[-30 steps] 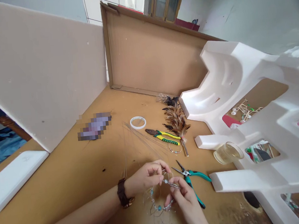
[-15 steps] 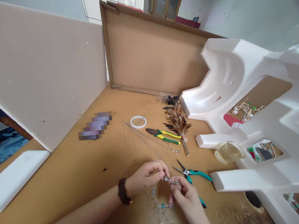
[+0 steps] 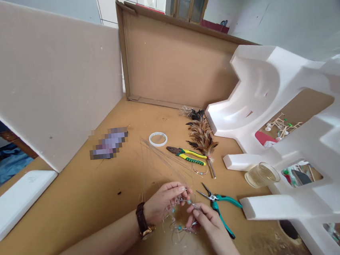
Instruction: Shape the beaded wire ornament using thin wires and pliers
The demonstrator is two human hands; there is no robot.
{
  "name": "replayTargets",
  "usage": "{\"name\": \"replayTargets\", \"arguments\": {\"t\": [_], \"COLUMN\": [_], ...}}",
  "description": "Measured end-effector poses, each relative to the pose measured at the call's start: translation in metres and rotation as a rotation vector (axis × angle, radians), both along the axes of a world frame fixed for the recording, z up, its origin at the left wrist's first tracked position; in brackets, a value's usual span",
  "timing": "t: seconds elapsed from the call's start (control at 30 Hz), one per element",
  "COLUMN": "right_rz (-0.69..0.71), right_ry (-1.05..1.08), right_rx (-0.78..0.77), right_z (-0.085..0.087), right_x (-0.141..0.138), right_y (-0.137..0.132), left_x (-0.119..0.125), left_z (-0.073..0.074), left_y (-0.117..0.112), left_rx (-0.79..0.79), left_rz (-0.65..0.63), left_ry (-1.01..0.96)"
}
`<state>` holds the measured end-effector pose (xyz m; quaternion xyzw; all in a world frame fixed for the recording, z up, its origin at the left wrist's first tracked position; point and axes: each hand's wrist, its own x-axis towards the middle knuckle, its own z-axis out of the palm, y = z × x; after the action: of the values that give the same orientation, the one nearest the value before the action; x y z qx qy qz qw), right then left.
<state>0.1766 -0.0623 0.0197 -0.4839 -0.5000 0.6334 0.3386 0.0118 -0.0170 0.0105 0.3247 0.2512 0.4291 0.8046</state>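
Note:
A loop of wire strung with blue and clear beads hangs between my two hands above the table. My left hand, with a dark watch strap at the wrist, pinches the beaded wire at its upper left. On the other side, my right hand has thumb and fingers closed on the same strand. Loose wire ends stick out around the loop. Just beyond my right hand lie needle-nose pliers with teal handles, their jaws apart. Thin straight wires are spread on the table past my left hand.
Yellow-green pliers, a small bead strand, a feather bundle and a white ring lie farther back. A glass of liquid stands by white foam packing at right. Cardboard borders the back; a pixelated object lies left.
My left hand has turned slightly and shifted its pinch along the beaded wire. The loop's lower beads have swung a little up and left. My right hand keeps its hold.

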Motion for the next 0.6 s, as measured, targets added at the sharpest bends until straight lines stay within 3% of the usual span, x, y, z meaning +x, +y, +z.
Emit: {"name": "replayTargets", "arguments": {"t": [0.17,0.33,0.5,0.6], "right_rz": [0.008,-0.004,-0.017,0.046], "right_ry": [-0.086,-0.386,-1.047,-1.387], "right_rx": [0.040,0.207,0.605,0.719], "right_z": [0.006,0.019,0.000,-0.016], "right_x": [0.003,0.026,0.070,0.087], "right_y": [-0.003,-0.006,-0.001,0.001], "left_x": [-0.001,-0.007,-0.009,-0.009], "left_z": [-0.002,-0.005,-0.009,-0.011], "left_y": [0.001,0.004,0.006,0.006], "left_rx": [0.006,-0.154,-0.191,-0.167], "left_rz": [-0.043,-0.148,-0.208,-0.233], "left_ry": [-0.041,-0.257,-0.348,-0.359]}}
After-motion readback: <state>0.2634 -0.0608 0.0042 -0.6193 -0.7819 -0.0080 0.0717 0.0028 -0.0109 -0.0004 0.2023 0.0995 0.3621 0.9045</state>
